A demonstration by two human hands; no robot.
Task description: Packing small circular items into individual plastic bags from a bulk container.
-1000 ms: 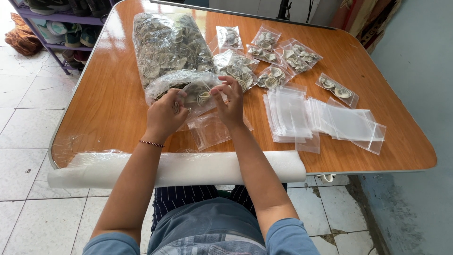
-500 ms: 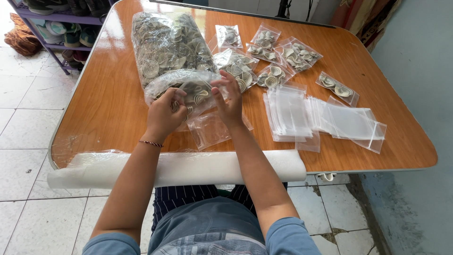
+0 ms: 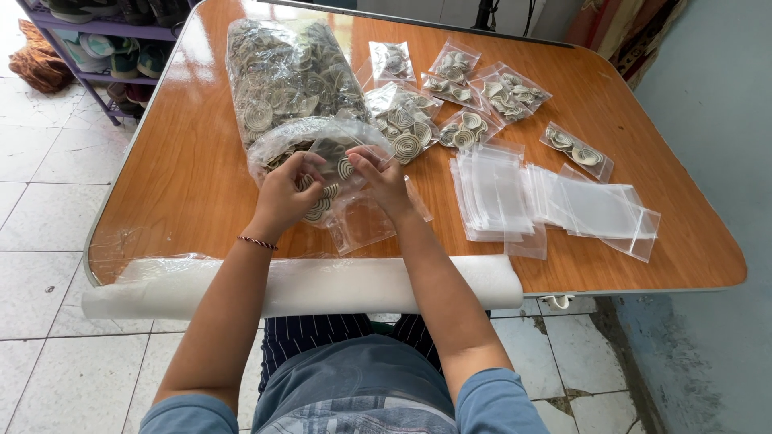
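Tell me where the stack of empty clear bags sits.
In the head view, the stack of empty clear bags lies on the table, just right of the right hand.

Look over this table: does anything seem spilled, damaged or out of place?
Nothing stands out. The big bag of spiral pieces lies open by both hands, filled small bags are grouped behind, and empty bags are stacked loosely.
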